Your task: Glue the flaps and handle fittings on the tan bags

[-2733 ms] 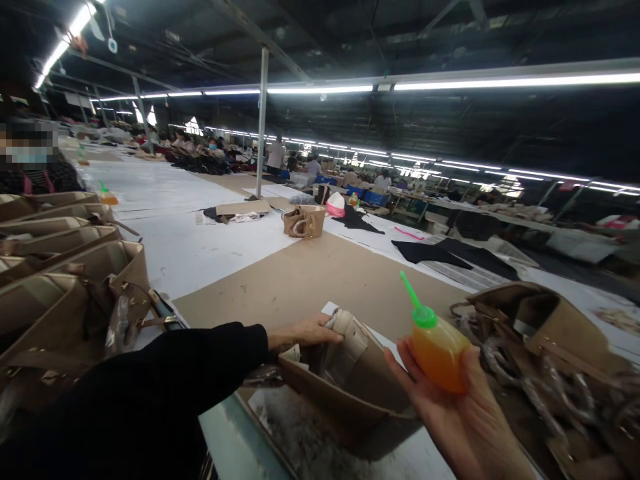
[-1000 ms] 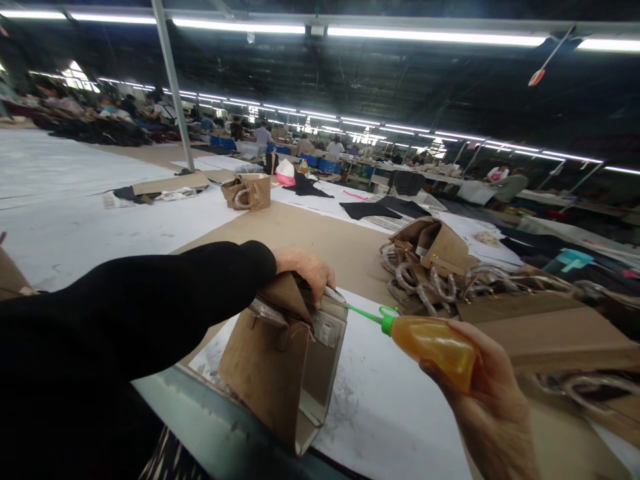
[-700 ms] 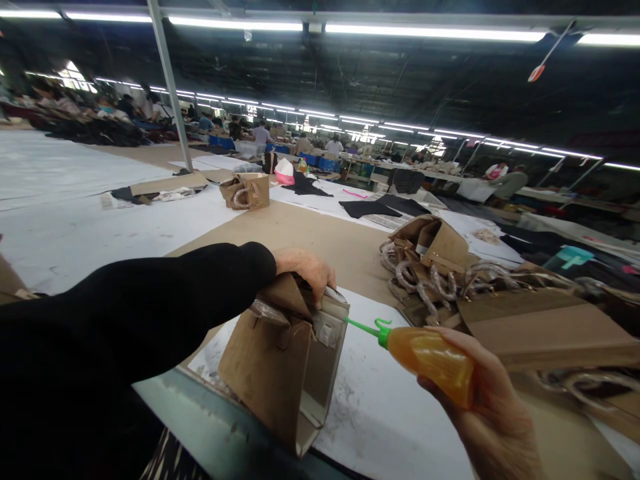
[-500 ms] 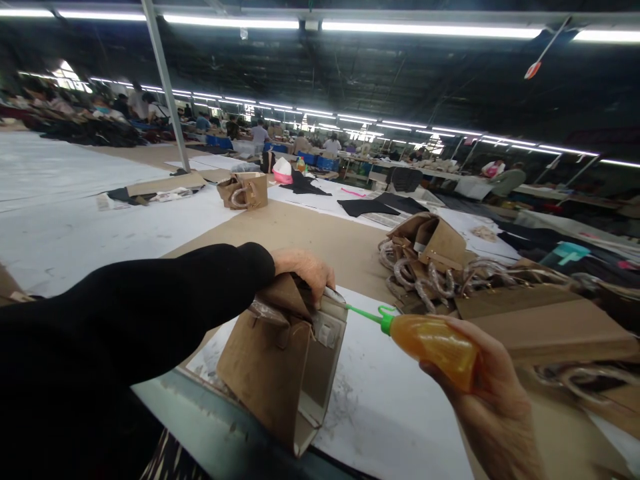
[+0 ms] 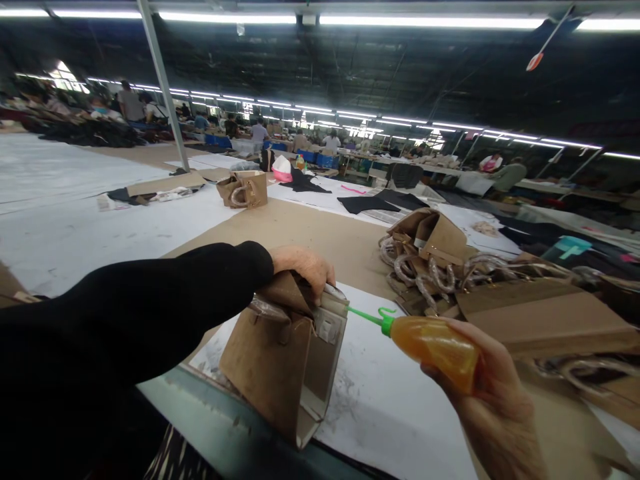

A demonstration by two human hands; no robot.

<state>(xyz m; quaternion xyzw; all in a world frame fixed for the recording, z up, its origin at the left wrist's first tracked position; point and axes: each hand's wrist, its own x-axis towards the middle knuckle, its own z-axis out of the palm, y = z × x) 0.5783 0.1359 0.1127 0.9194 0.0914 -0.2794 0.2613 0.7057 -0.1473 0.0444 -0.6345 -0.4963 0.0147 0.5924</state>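
A brown handbag (image 5: 267, 367) stands tilted at the table's near edge, its open side facing right and showing a pale lining. My left hand (image 5: 306, 268) grips the bag's upper edge, with the fingertips bent down inside. In my right hand (image 5: 493, 380) is a squeeze bottle (image 5: 433, 343) of amber liquid, held nearly level. Its long green nozzle (image 5: 365, 315) points left, and the tip is at the bag's upper right edge. Whether liquid is coming out is too small to tell.
Several brown bags with wrapped handles (image 5: 435, 250) are piled at the right. Another brown bag (image 5: 244, 189) stands farther back. A metal post (image 5: 165, 87) rises at the back left. Black fabric pieces (image 5: 370, 202) lie beyond. People sit and stand at distant tables.
The lower end of the bag has shifted slightly up in view. Both hands keep their holds, and the nozzle tip stays at the bag's edge.
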